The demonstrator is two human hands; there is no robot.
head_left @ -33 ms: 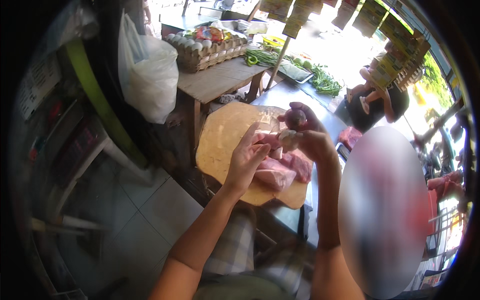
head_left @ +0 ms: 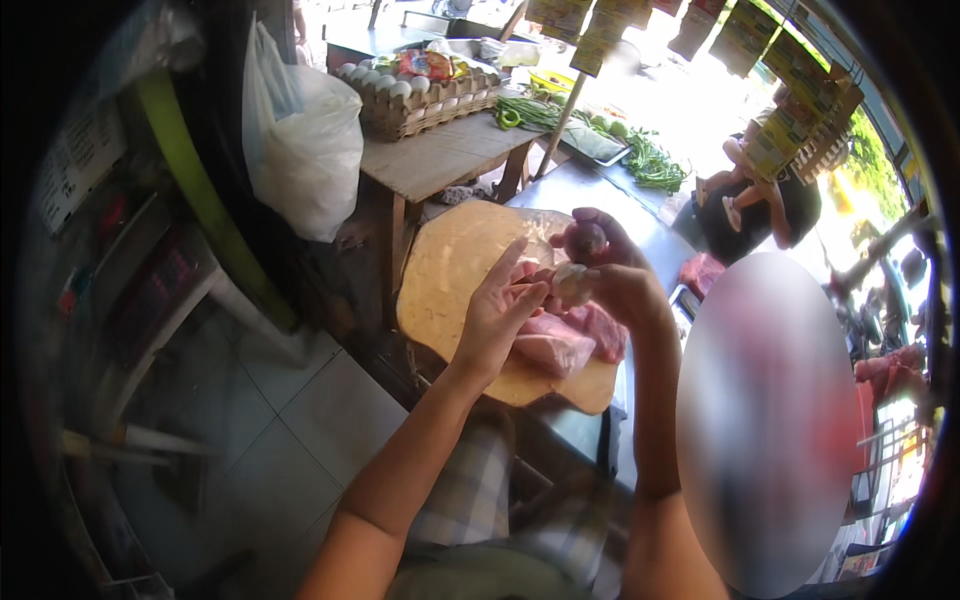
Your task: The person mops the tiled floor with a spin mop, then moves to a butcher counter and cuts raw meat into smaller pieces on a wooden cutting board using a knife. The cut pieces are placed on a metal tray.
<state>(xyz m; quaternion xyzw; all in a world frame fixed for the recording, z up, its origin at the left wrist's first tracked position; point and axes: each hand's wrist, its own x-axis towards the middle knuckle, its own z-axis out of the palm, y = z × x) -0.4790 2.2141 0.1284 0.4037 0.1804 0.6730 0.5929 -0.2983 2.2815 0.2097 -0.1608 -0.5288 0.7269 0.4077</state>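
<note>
My right hand (head_left: 630, 285) is closed around a dark purple onion (head_left: 585, 240) and a whitish garlic bulb (head_left: 571, 283), the onion above the garlic. From the left, my left hand (head_left: 495, 315) meets the garlic with its thumb and some fingertips, while its index finger stretches up and apart. Whether a loose clove lies in that pinch is too small to tell. Beneath both hands, pieces of raw pink meat (head_left: 553, 347) rest on a thick round wooden chopping block (head_left: 445, 270), partly hidden by the hands.
Beyond the block, a wooden table (head_left: 425, 172) bears a tray of eggs (head_left: 415, 92). A white plastic bag (head_left: 305, 160) hangs at the left. Green vegetables (head_left: 655, 162) lie at the far end of a metal counter (head_left: 590, 195). Packets (head_left: 745, 40) hang overhead at the right.
My left thumb and fingertips have moved slightly right, closer against the garlic. The right hand still holds the onion and garlic, turned a little. The view has shifted slightly.
</note>
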